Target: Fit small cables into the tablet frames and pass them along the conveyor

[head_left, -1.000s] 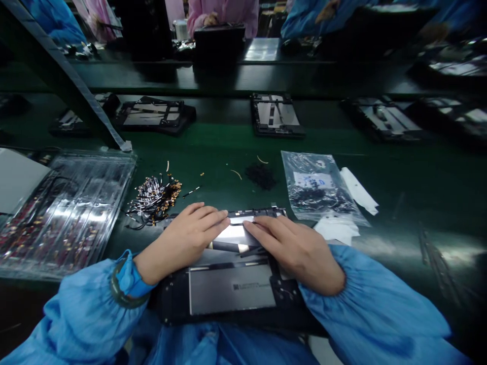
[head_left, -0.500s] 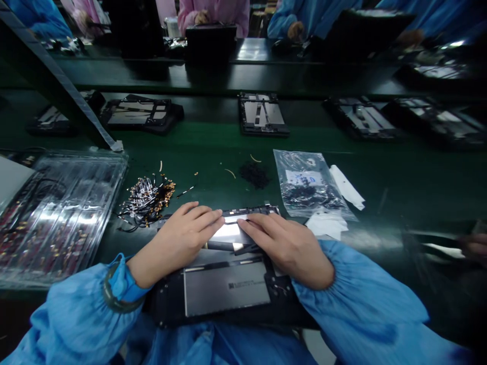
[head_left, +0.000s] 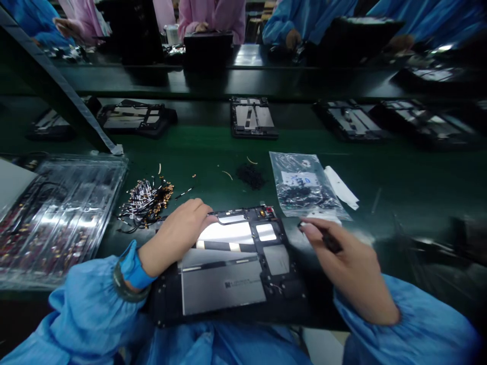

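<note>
1. Resting on the upper left of the opened device (head_left: 222, 291), your left hand (head_left: 177, 230) curls its fingers at the edge; whether they grip, you cannot tell from this view.
2. Your right hand (head_left: 348, 271), apart from the device's right side, pinches a small dark item (head_left: 301, 225).
3. The device lies before you, near the cable pile (head_left: 146, 203) and clear bag (head_left: 300, 187).

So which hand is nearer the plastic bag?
Right: the right hand is just this side of the plastic bag; the left hand is farther left, on the open device.
</note>
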The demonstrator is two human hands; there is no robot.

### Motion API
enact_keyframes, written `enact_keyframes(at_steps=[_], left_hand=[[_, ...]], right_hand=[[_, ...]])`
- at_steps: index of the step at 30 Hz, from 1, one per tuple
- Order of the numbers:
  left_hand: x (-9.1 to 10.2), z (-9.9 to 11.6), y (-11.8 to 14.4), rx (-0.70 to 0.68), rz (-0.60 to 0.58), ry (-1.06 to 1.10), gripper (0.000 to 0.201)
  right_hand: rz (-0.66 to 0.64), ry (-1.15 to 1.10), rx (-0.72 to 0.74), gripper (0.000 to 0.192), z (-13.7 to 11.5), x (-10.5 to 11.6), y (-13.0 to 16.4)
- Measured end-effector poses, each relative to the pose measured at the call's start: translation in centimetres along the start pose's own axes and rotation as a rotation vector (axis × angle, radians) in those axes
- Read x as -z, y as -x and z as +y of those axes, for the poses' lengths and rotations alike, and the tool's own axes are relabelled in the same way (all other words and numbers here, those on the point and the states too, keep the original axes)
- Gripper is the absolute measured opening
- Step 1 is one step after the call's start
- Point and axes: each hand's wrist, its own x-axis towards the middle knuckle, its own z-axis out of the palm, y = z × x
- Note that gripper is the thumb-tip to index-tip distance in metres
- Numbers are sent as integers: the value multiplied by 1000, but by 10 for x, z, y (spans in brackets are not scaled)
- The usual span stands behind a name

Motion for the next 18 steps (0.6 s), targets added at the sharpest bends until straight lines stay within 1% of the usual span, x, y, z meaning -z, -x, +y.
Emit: enact_keyframes(at_steps=[2, 4, 5, 6, 7, 9, 11, 12, 14, 15, 18], left_hand=[[6, 1, -2, 43, 18, -11, 26], [15, -2, -2, 92, 112, 21, 23], [20, -4, -1, 121, 165, 40, 22], [25, -6, 0, 150, 209, 53, 21], [29, -7, 1, 174, 237, 56, 20], [34, -8, 3, 205, 247, 25, 20], [34, -5, 5, 203, 239, -45, 21], [33, -3, 5, 199, 242, -83, 22], [32, 2, 6, 193, 270, -150, 23], [32, 4, 7, 187, 290, -175, 24], [34, 9, 10, 163, 331, -215, 26]], right_hand=[[-178, -82, -142, 32, 6, 0, 8], [-319, -176, -213, 37, 9, -1, 14], [-342, -202, -234, 38, 9, -1, 15], [-330, -212, -241, 38, 9, 0, 15], [-284, -208, -227, 37, 7, 0, 14], [-133, -176, -113, 30, 1, 1, 8], [14, -112, 98, 24, -11, -2, 0], [53, -67, 212, 24, -18, -4, -6], [54, 42, 391, 29, -34, -12, -17], [39, 99, 447, 31, -42, -16, -22], [32, 197, 529, 34, -60, -30, -32]])
